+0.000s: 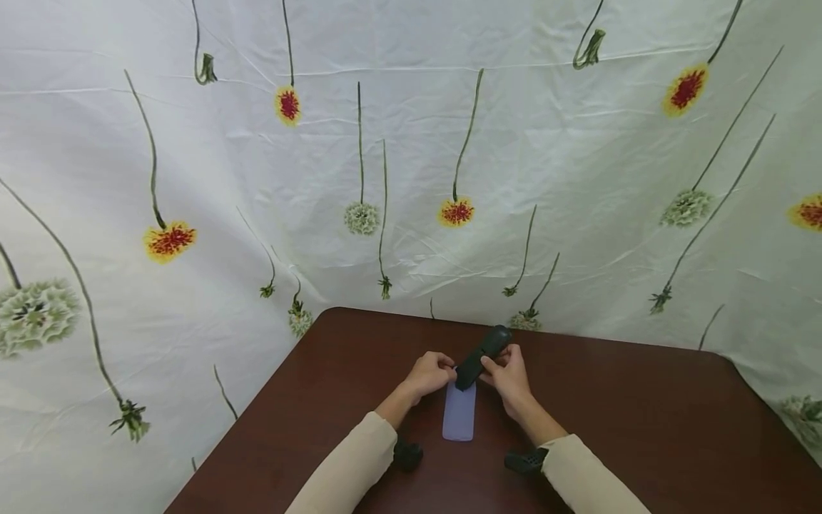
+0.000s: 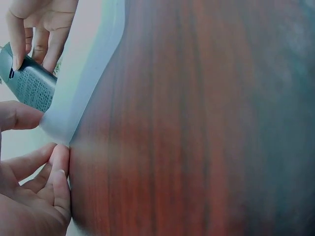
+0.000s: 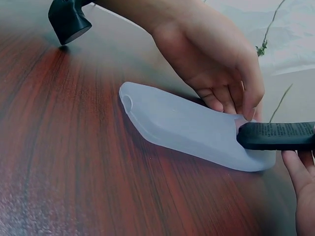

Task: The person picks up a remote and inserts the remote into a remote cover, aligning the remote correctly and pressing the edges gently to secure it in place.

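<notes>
A pale translucent silicone remote cover [image 1: 459, 415] lies lengthwise on the table. My left hand [image 1: 429, 374] pinches the rim at its far end, thumb and fingers close together in the left wrist view. Tilted over that same end is a black remote control [image 1: 484, 357], gripped by my right hand [image 1: 511, 380] along its side. Small printed text covers the face of the remote [image 3: 283, 135] seen in the right wrist view. Its lower tip is right at the opening of the cover [image 3: 184, 123], whose other end has a small round hole.
The dark reddish-brown table [image 1: 616, 414] has rounded far corners. Behind it hangs a white cloth [image 1: 411, 164] printed with flowers. A black wrist camera [image 1: 407, 455] sits under the left sleeve and another black device [image 1: 525, 462] under the right.
</notes>
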The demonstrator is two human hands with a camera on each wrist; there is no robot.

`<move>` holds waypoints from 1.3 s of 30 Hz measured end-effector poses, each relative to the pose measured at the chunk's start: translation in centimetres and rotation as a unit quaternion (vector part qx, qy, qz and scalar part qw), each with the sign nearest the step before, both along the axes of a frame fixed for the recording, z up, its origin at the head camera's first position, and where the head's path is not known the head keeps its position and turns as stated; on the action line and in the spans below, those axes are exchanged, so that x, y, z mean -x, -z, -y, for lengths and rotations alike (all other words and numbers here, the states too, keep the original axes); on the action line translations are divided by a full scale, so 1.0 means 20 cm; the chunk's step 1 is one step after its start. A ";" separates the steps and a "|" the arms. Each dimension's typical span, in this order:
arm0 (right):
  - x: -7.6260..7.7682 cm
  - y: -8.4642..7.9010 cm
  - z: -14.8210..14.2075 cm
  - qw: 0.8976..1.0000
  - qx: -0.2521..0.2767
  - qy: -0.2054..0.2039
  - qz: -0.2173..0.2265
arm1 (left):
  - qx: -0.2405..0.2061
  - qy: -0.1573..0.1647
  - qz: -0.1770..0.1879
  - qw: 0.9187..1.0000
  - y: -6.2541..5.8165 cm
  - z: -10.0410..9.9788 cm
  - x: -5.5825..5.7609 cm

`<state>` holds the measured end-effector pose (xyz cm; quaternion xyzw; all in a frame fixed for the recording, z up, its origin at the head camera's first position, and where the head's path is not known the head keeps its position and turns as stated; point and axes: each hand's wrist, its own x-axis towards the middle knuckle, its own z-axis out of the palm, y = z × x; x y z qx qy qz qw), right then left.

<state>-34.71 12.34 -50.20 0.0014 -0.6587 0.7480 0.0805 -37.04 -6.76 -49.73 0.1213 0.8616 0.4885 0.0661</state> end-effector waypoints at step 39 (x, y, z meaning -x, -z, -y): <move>-0.01 0.03 -0.10 0.990 0.093 -0.101 0.035 | -0.137 0.002 0.094 0.986 -0.02 0.00 -0.01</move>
